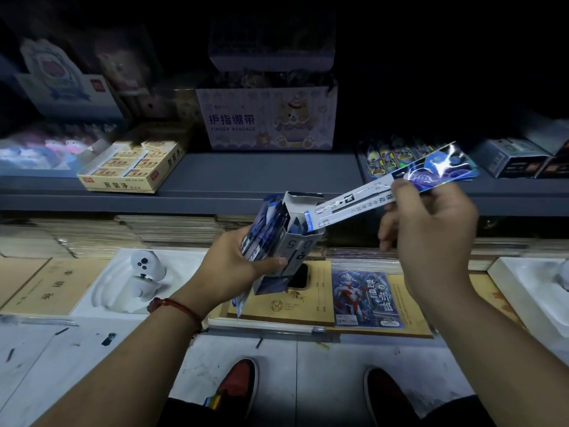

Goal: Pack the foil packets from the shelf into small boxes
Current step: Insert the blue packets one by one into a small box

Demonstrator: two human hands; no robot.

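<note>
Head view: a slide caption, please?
Left hand grips a small box; right hand pinches a foil packet at its open top.

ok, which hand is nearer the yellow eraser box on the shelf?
Left. The left hand, gripping the small box, sits below and right of the yellow eraser box; the right hand, pinching a foil packet, is much farther right.

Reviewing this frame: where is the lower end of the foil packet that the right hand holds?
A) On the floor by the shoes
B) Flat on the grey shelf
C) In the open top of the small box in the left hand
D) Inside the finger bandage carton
C: the right hand pinches the foil packet, whose lower end sits in the open top of the small box gripped by the left hand.
</note>
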